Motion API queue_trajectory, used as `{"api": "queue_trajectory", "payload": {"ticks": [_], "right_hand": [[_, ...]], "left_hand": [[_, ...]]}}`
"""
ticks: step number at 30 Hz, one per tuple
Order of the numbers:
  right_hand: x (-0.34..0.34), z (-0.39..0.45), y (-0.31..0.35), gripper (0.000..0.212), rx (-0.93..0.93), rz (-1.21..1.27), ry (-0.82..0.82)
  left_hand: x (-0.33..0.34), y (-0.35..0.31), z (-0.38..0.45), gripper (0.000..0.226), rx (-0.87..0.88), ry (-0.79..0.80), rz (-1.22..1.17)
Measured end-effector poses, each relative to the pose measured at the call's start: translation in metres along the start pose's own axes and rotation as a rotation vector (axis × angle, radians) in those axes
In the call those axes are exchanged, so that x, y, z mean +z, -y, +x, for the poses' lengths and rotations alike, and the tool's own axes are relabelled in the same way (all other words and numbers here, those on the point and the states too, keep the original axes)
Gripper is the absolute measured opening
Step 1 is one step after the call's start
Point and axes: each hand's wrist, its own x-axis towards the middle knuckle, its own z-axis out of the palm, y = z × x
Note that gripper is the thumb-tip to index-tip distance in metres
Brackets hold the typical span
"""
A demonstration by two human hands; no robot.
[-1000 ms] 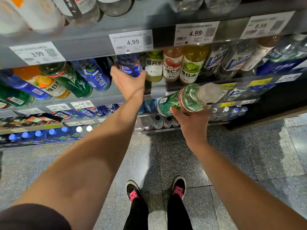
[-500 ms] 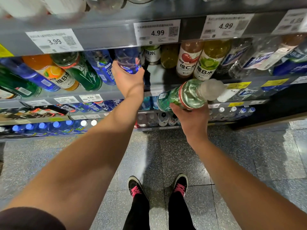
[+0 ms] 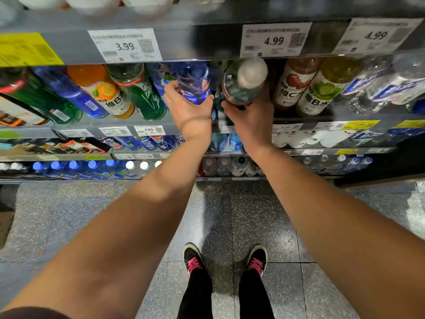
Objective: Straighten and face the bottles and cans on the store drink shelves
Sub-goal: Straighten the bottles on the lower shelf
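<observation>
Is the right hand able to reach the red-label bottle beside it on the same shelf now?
Probably not yet: the right hand is already closed around the green bottle. The red-label bottle stands just to its right at the shelf front with nothing before it, so once the hand is free the way looks open.

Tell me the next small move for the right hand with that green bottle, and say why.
Probably push the green bottle back into the dark gap between the blue bottle and the red-label bottle, then stand it label-forward. The right hand holds it at the shelf edge, white cap toward the camera, not yet seated, while the left hand grips the blue bottle beside that gap.
</observation>
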Motion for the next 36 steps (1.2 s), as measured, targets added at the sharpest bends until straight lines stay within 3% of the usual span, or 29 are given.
{"api": "queue_trajectory", "payload": {"ticks": [12,17,26,32,36], "right_hand": [[0.025,0.030,0.014,0.061,-0.039,-0.286,0.094],[0.025,0.023,0.010,0.066,-0.035,-0.206,0.077],[0.011,0.011,-0.007,0.049,0.079,-0.112,0.136],[0.018,-0.014,0.006,0.030,0.014,-0.097,-0.005],[0.032,-0.028,0.021,0.028,0.031,-0.049,-0.037]], "left_hand": [[-0.011,0.011,0.009,0.074,0.033,0.095,-0.070],[-0.013,0.011,0.010,0.074,0.036,0.102,-0.064],[-0.012,0.012,0.010,0.076,0.011,0.130,-0.079],[-0.030,0.020,0.012,0.064,0.004,0.175,-0.154],[-0.052,0.028,0.026,0.055,0.065,0.112,-0.111]]}}
